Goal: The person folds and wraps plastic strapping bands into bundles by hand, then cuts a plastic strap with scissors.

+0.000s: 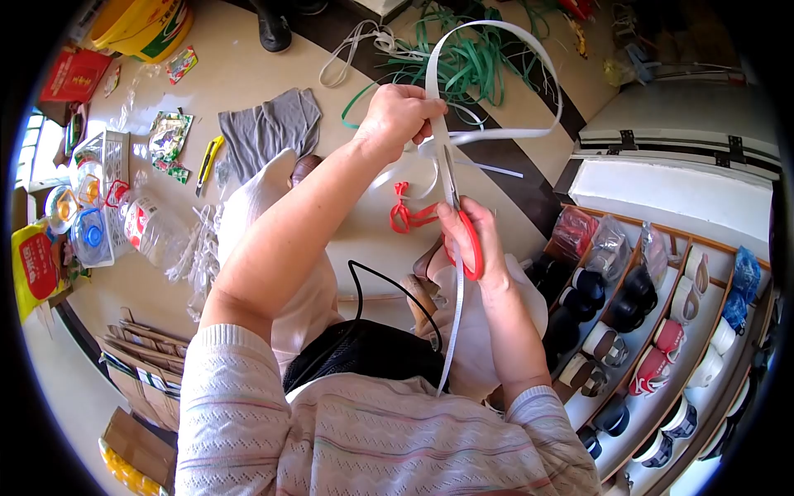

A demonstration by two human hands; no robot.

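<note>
My left hand (399, 118) pinches a white plastic strap (549, 74), which loops up and round to the right. In my right hand (478, 240) are scissors with red handles (472, 246); their blades point up along the strap, below my left fingers. A narrow strip of strap (457, 318) hangs from the scissors down to my lap. Whether the blades are fully closed is hard to make out. Red ribbon (402, 217) lies on the floor between my hands, beside more white strap.
A heap of green straps (463, 62) lies ahead. On the left are a grey cloth (273, 128), a yellow utility knife (210, 164), plastic bottles (150, 225) and a yellow bucket (149, 29). A shoe rack (662, 318) stands close on the right.
</note>
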